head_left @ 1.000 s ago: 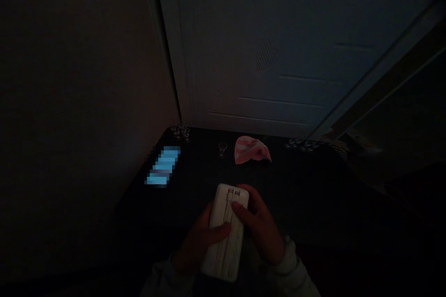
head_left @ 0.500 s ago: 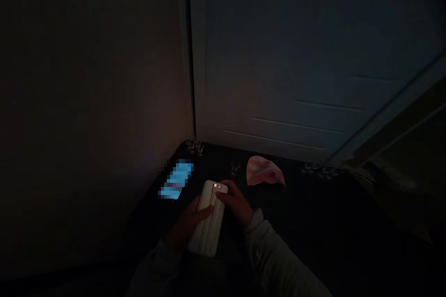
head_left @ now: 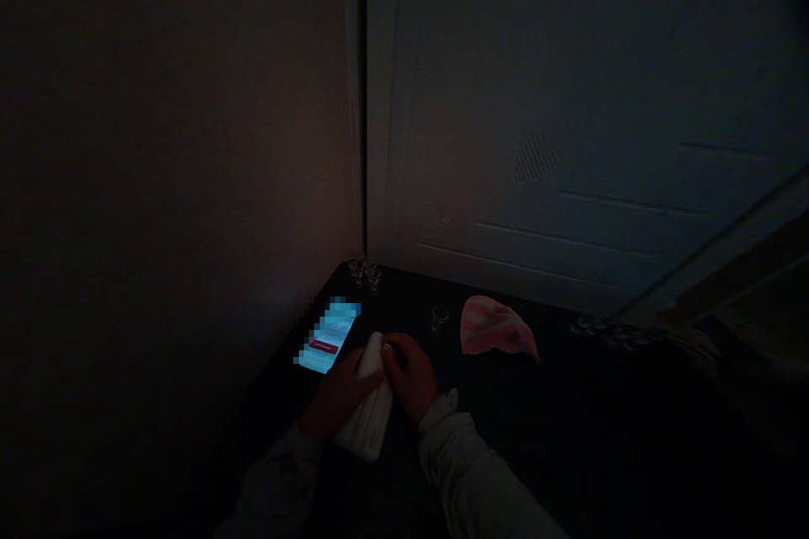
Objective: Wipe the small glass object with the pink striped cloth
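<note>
being gripped by the curled fingers of the left hand [head_left: 334, 396], the white power bank [head_left: 371, 421] is now turned more edge-on, its top end clasped by the right hand [head_left: 414, 372]; beyond, a lit phone [head_left: 332, 337] is seen on the black table [head_left: 556, 413].

On a dark tabletop [head_left: 404, 293], shows a lit screen [head_left: 329, 338], far-corner glasses [head_left: 365, 273], one lone glass [head_left: 438, 321], a crumpled pink cloth [head_left: 496, 327].

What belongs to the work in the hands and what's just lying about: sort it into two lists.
In use:
- White device
- Left hand gripping it, right hand at its far end

Apparently just lying about:
- Lit screen
- Pink cloth
- Single small glass
- Glass cluster, back left
- Shiny pieces at right, too dark to identify
</note>
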A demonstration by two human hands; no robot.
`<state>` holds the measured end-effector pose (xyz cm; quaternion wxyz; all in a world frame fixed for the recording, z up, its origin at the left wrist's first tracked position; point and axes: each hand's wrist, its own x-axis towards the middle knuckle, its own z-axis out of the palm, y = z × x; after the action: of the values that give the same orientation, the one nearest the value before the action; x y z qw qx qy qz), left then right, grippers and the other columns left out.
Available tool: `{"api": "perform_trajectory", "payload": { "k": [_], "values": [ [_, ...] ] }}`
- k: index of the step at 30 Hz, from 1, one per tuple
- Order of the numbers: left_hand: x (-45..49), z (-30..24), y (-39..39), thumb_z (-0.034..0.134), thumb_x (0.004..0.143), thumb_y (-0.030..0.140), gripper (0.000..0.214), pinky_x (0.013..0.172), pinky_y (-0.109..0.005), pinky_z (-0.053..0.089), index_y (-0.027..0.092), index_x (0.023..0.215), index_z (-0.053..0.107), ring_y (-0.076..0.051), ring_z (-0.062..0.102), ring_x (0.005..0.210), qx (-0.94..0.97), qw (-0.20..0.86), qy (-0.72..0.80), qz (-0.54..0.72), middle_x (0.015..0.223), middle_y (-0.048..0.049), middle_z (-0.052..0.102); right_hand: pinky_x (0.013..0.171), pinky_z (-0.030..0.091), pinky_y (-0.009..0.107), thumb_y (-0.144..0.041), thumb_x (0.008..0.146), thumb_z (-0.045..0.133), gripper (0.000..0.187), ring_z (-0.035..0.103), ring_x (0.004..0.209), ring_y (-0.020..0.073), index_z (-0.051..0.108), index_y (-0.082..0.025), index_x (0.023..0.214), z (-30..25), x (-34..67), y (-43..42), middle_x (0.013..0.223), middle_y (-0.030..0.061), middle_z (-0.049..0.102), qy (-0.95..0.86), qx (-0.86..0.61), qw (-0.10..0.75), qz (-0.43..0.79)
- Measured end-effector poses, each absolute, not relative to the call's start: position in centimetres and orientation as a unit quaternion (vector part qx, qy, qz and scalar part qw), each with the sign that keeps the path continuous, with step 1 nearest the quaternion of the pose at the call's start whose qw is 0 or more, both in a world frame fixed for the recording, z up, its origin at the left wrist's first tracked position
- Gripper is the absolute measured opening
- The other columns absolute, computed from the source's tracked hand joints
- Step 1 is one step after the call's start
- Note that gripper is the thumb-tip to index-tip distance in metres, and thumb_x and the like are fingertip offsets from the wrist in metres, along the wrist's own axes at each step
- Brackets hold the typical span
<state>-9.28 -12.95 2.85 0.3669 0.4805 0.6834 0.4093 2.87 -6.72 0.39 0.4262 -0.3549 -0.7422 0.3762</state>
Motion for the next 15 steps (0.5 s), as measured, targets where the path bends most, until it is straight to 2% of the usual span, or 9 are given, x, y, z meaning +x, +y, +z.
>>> {"api": "perform_trajectory", "payload": {
  "k": [5, 11, 13, 15],
  "values": [
    [-9.1, 3.1, -12.3, 0.044, 0.070, 0.048, 0.044, 0.069, -0.029, 0.037, 0.015, 0.097, 0.054, -0.023, 0.056, 0.081, 0.543, 0.299, 0.725, 0.301, 0.090, -0.0098, 0.061, 0.083, 0.040, 0.033, -0.022, 0.077, 0.042, 0.024, 0.052, 0.090, 0.0173, 0.057, -0.017, 0.095, -0.1, 2.0, -6.4, 0.093, 0.0074, 0.059, -0.743, -0.395, 0.429, 0.329],
    [-8.8, 3.1, -12.5, 0.034, 0.076, 0.045, 0.041, 0.069, -0.029, 0.039, 0.014, 0.091, 0.056, -0.020, 0.056, 0.081, 0.588, 0.205, 0.755, 0.206, 0.088, -0.0098, 0.060, 0.083, 0.038, 0.033, -0.019, 0.077, 0.043, 0.024, 0.052, 0.091, 0.0170, 0.057, -0.016, 0.095, -0.6, 1.8, -6.1, 0.094, 0.0069, 0.061, -0.761, -0.380, 0.429, 0.303],
    [-9.4, 3.5, -12.3, 0.035, 0.076, 0.044, 0.042, 0.071, -0.030, 0.039, 0.015, 0.098, 0.054, -0.021, 0.056, 0.082, 0.601, 0.153, 0.759, 0.199, 0.089, -0.0100, 0.061, 0.087, 0.036, 0.035, -0.018, 0.077, 0.042, 0.023, 0.053, 0.090, 0.0166, 0.057, -0.017, 0.095, -0.3, 2.0, -6.3, 0.093, 0.0060, 0.061, -0.762, -0.375, 0.429, 0.307],
    [-10.5, 4.1, -11.8, 0.039, 0.075, 0.045, 0.048, 0.074, -0.031, 0.038, 0.014, 0.112, 0.045, -0.023, 0.054, 0.088, 0.588, 0.063, 0.781, 0.202, 0.098, -0.0125, 0.058, 0.094, 0.027, 0.040, -0.017, 0.078, 0.041, 0.023, 0.053, 0.090, 0.0158, 0.056, -0.019, 0.095, 0.2, 2.2, -6.6, 0.093, 0.0045, 0.062, -0.764, -0.366, 0.432, 0.311]
  ]
}}
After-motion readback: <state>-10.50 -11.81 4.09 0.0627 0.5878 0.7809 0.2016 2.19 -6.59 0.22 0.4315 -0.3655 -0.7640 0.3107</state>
